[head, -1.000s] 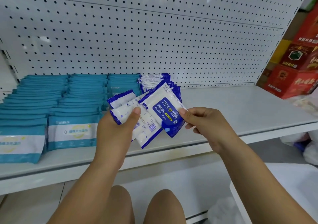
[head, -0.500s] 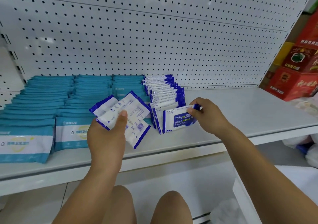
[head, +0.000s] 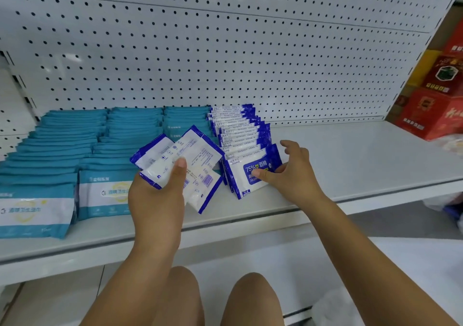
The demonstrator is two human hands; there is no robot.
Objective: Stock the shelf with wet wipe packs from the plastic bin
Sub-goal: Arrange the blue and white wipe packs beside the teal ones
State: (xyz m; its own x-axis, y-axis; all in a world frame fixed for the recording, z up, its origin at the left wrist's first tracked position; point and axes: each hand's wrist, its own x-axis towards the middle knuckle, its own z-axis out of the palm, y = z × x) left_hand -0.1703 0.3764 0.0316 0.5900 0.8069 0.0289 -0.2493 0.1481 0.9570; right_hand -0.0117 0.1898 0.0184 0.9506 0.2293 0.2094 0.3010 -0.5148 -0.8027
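Down goes the front pack (head: 260, 164). Half a second back the right grip (head: 295, 173) was pinching its top corner; now it stands at the head of the blue row (head: 238, 130), close to the front edge of the shelf (head: 350, 155). The right grip is apart, with the thumb resting on the pack's face and the other fingers spread and lifted.

The left grip (head: 155, 200) is clamped on a fan of loose packs (head: 190, 165), thumb on top, above the front edge and just left of the row.

Trouble from here? If that thumb drags as it leaves, the front pack could tip forward toward the edge. The fan looks loosely held too, so one pack could slip out.

Further back, teal packs (head: 75, 150) fill the shelf's left end. The pegboard (head: 225, 50) stands behind it all. I can't make out the bin.
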